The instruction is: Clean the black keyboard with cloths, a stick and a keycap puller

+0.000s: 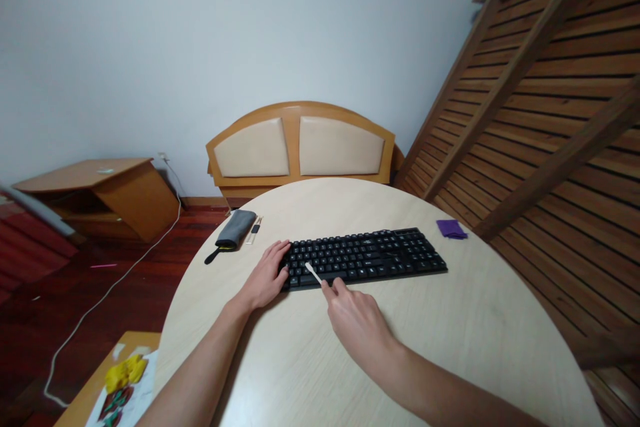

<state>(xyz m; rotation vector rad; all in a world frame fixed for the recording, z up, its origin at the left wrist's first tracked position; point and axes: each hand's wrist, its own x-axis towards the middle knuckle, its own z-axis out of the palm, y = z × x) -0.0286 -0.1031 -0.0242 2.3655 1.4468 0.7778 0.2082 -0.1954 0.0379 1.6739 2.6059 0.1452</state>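
Observation:
A black keyboard (367,256) lies flat across the round table, slightly angled. My left hand (269,275) grips its left end, with the thumb on the near corner and the fingers along the far side. In my right hand (356,312), closed in front of the keyboard's near edge, is a slim white toothbrush (314,273). It slants up and to the left, its head over the lower left keys. Whether the bristles touch the keys I cannot tell.
On the round table (450,347), a grey pouch (238,228) with a black strap lies at left beside a small gold-and-black item (255,229). A folded purple cloth (451,229) lies at right. Wooden slats (550,167) lean close by the right side.

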